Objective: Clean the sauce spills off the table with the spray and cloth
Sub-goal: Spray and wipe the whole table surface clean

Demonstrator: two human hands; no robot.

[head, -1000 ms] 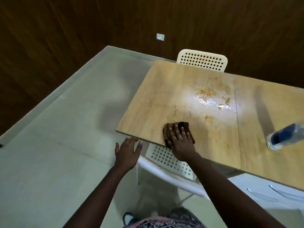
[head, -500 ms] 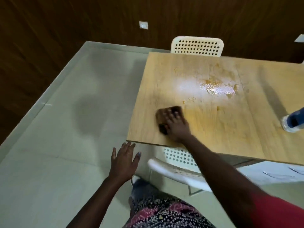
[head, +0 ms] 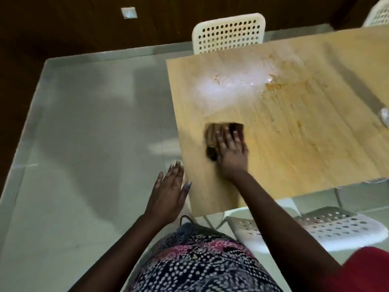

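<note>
Hands flat: right (head: pixel 230 150) presses cloth (head: pixel 212 135) near table (head: pixel 294 144) edge, left (head: pixel 168 192) hovers.

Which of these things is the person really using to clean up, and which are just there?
Part of the job:
cloth, pressed flat under the right hand
sauce spill, not yet wiped
table
spray bottle, only its edge shows at the right

Just there:
far chair
near chair
left hand, open beside the table edge, holding nothing
</note>
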